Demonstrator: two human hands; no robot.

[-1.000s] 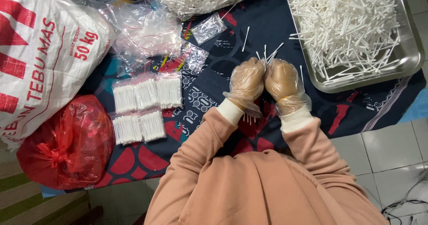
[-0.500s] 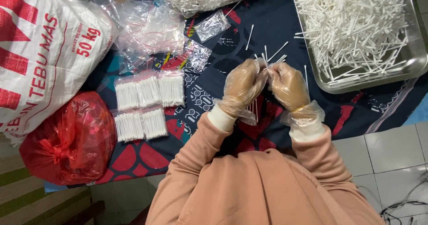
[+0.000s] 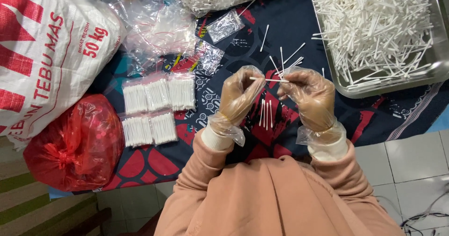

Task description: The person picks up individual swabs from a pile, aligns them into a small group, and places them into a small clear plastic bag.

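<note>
Gloved left hand (image 3: 238, 98) and right hand (image 3: 311, 96) pinch one cotton swab (image 3: 269, 80) between their fingers (image 3: 252, 84) (a few loose swabs (image 3: 265, 113) lie just below).

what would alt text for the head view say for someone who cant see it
Seen from above, a person's gloved left hand and right hand hold a cotton swab between them over a patterned cloth. Filled swab packets lie to the left, a metal tray of swabs to the right.

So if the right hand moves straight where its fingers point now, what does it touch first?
Most likely the left hand: the right hand points its fingers leftward along the cotton swab held between both, though depth is unclear.
</note>
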